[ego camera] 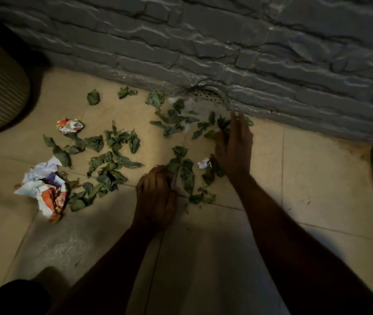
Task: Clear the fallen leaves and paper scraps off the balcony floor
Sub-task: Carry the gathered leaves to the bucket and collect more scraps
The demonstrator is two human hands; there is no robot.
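Early going, I'd say: left hand (156, 196) fingers curl round a sprig (182, 171); right hand (235, 146) fingers lie flat; most leaves (112, 160) and paper scraps (44, 187) litter the floor (294, 178).

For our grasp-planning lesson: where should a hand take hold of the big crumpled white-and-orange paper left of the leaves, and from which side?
Probably grip the crumpled paper across its raised middle folds, coming from above on the side away from the leaves, which lie against it. It is a bulky, puffed wad, so the ridges offer purchase; its flatter lower corner would likely just unfold.
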